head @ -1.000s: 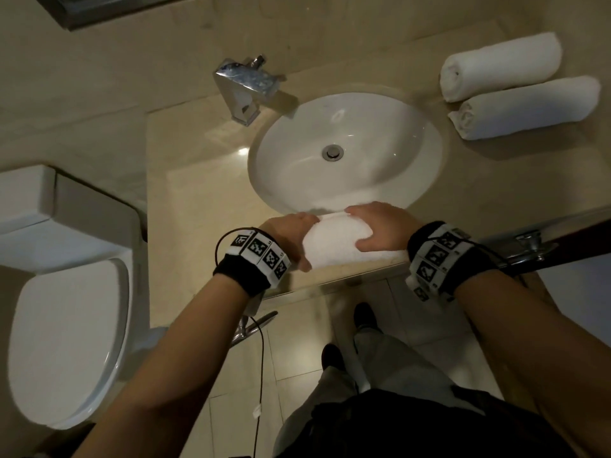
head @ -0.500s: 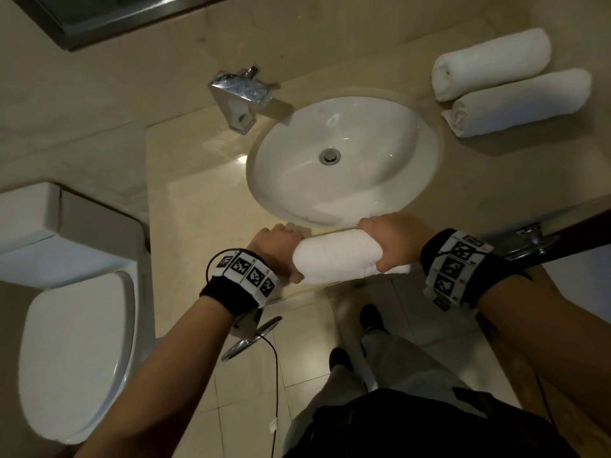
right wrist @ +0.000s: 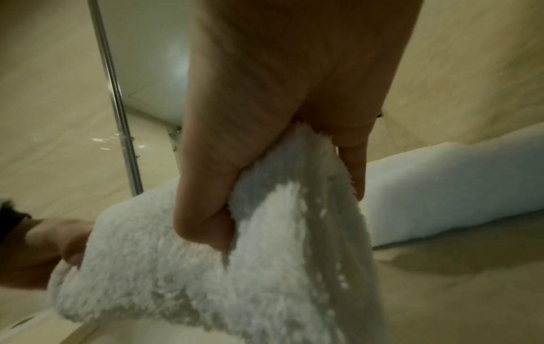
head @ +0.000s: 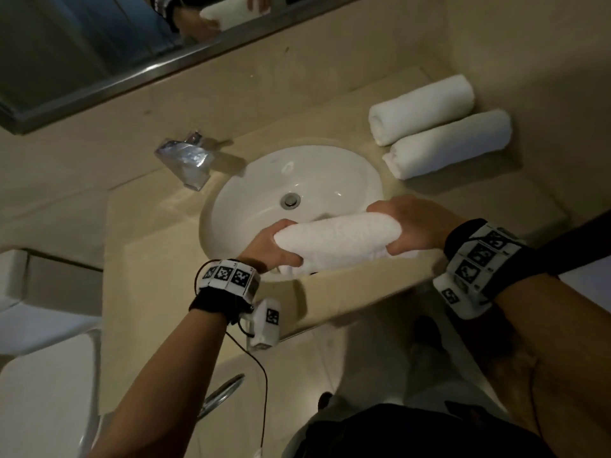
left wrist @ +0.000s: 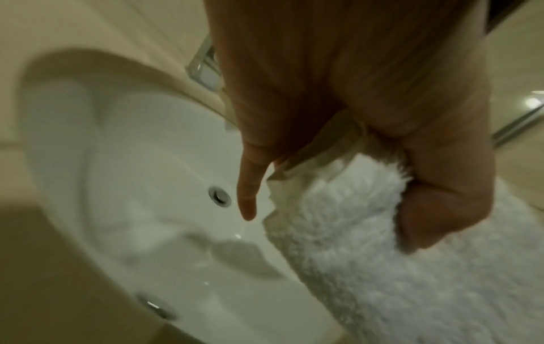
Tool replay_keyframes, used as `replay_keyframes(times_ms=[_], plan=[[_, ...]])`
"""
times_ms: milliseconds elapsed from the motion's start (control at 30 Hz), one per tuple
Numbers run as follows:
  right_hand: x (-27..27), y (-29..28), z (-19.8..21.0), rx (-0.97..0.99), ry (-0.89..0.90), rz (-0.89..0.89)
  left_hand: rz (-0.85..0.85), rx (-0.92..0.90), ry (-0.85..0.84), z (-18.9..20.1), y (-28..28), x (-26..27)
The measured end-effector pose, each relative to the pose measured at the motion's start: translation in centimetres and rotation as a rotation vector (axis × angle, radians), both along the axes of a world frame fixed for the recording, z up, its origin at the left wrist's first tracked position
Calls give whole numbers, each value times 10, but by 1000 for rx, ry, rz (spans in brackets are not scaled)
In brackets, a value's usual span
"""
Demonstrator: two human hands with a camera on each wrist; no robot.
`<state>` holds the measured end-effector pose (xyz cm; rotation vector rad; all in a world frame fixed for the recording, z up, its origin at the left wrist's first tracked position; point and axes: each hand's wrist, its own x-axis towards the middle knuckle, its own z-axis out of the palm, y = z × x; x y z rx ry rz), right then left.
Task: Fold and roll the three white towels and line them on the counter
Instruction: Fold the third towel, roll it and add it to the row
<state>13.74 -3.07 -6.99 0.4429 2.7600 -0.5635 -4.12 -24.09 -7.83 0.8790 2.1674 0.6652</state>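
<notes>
I hold a rolled white towel (head: pixel 337 241) level in the air over the near rim of the sink, one hand at each end. My left hand (head: pixel 276 246) grips its left end, with the thumb under the roll (left wrist: pixel 353 244). My right hand (head: pixel 405 226) grips the right end, fingers curled round the terry cloth (right wrist: pixel 250 256). Two more rolled white towels lie side by side on the counter at the back right, the far one (head: pixel 421 109) against the wall and the near one (head: pixel 449 143) beside it; that near roll (right wrist: pixel 441 186) also shows past my right hand.
The white oval sink (head: pixel 264 206) is set in the beige counter (head: pixel 148 259), with a chrome tap (head: pixel 188 160) behind it. A mirror (head: pixel 82 44) runs along the wall above. A white toilet (head: pixel 43 375) stands at the left. Bare counter lies in front of the rolled pair.
Both hands have lifted the rolled towel off the counter's front edge and carried it up and to the right, over the sink. The view tilted up, bringing the mirror in.
</notes>
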Motion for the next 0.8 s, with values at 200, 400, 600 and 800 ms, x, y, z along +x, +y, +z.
replay_keyframes(times_ms=[200,400,600,800], plan=[[28,126,7,11,-106,-28,63,-65,-76,-21,130,40],[46,207,1,132,-309,65,117,-12,-274,-29,204,84],[54,228,-20,165,-385,132,255,-35,-337,-36,223,102],[40,208,-20,201,-344,266,254,-118,-391,-23,227,101]])
